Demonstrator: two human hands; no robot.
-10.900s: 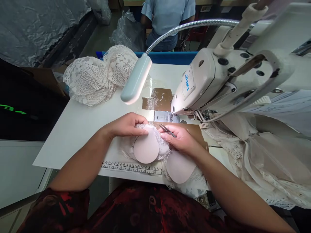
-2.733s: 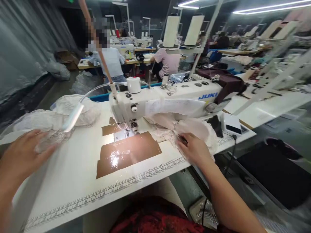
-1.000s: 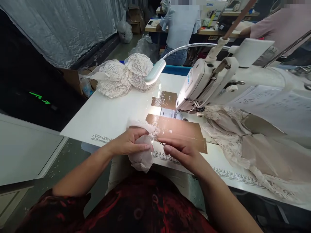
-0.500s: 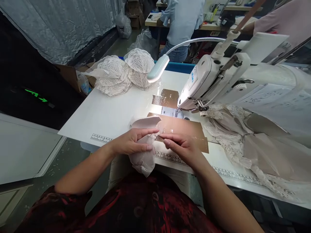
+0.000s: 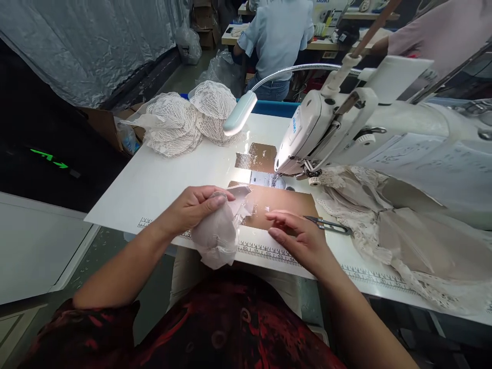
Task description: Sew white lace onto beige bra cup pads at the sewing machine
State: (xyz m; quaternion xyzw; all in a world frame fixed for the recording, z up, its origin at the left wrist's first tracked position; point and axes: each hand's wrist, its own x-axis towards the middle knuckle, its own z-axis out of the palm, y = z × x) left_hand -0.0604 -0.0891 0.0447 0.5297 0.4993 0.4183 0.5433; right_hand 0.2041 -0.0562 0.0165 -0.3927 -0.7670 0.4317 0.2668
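Note:
My left hand (image 5: 194,205) is closed on a pale padded cup with lace (image 5: 217,236), holding it at the near edge of the white sewing table (image 5: 154,179). My right hand (image 5: 300,238) lies just right of the cup, fingers stretched out toward it and apart, over a brown taped patch (image 5: 284,202). A pair of metal thread snips (image 5: 330,224) lies on the table against the back of that hand, tips pointing right. The needle of the white sewing machine (image 5: 326,128) is beyond both hands.
A gooseneck lamp (image 5: 240,113) hangs over the table's middle. A pile of white lace cups (image 5: 180,123) sits at the far left corner. Beige lace fabric (image 5: 388,230) is heaped at the right under the machine arm. A printed ruler (image 5: 265,251) runs along the near edge. A person in a light blue shirt (image 5: 277,36) works behind.
My right hand has drawn away from the cup to the right and spread its fingers; the snips now lie on the table beside it. My left hand has bunched the cup closer.

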